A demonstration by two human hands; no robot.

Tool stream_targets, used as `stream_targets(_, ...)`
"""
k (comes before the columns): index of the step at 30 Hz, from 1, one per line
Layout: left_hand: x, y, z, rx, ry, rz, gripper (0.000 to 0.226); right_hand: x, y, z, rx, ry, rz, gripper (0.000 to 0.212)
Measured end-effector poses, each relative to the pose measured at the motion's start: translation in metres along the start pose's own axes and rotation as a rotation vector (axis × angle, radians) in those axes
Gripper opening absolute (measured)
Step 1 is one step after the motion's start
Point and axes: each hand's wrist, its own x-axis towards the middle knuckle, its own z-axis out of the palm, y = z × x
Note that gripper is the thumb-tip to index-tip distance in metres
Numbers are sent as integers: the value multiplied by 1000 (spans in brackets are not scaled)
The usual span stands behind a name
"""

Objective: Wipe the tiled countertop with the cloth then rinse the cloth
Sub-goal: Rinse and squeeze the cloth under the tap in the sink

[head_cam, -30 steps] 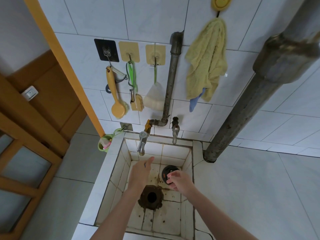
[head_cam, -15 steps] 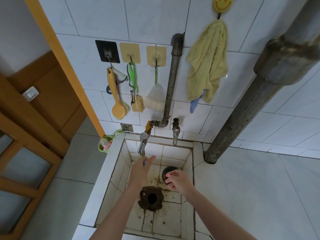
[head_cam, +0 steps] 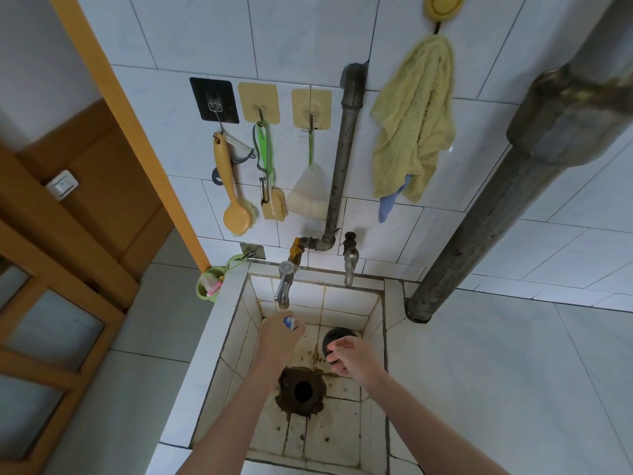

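Cloth: a yellow cloth (head_cam: 411,118) hangs from a smiley hook (head_cam: 439,6) on the wall tiles, upper right of the frame; a blue rag (head_cam: 390,200) shows under its lower edge.
Left hand: the left hand (head_cam: 277,341) reaches up the middle of the frame, just below the tap (head_cam: 284,286), its fingers curled and pinching a small blue-white bit (head_cam: 290,322); too small to tell what it is.
Right hand: the right hand (head_cam: 352,358) is apart from the left one, lower centre, fingers loosely bent over the edge of a black disc (head_cam: 337,335); nothing is held, and I cannot tell if it touches the disc.
Sink: a stained tiled sink (head_cam: 376,303) fills the lower centre, with a dark rusty drain (head_cam: 301,390) between the two forearms.
Taps: a second tap (head_cam: 350,262) stands right of the first, both fed from a thin pipe (head_cam: 344,159).
Countertop: the pale countertop (head_cam: 513,389) spreads right of the sink; a thick pipe (head_cam: 496,217) rises from it.
Wall: a brush (head_cam: 234,210), a peeler (head_cam: 265,190) and a white net bag (head_cam: 308,197) hang from hooks, centre left.
Left edge: a green cup (head_cam: 209,286) hangs beside the sink rim; a wooden door (head_cam: 51,303) is behind.
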Motion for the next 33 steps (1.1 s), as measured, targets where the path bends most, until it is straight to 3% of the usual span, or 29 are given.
stream_targets(18, 3, 0, 2, -178, 50, 6, 18, 3, 3, -3, -27, -4, 14, 17)
stream_targets(23, 6, -5, 0, -132, -70, 57, 34, 3, 3, -4, -22, -1, 18, 13)
stream_targets(27, 7, -9, -3, -309, -173, 89, 41, 3, 6, -6, -52, 14, 5, 16)
stream_targets(30, 7, -11, -3, -241, -94, 30, 32, 2, 6, -6, -59, 16, 7, 17)
stream_targets(33, 5, -10, -3, -238, -66, 40, 36, 2, 6, -6, -51, 6, 15, 14)
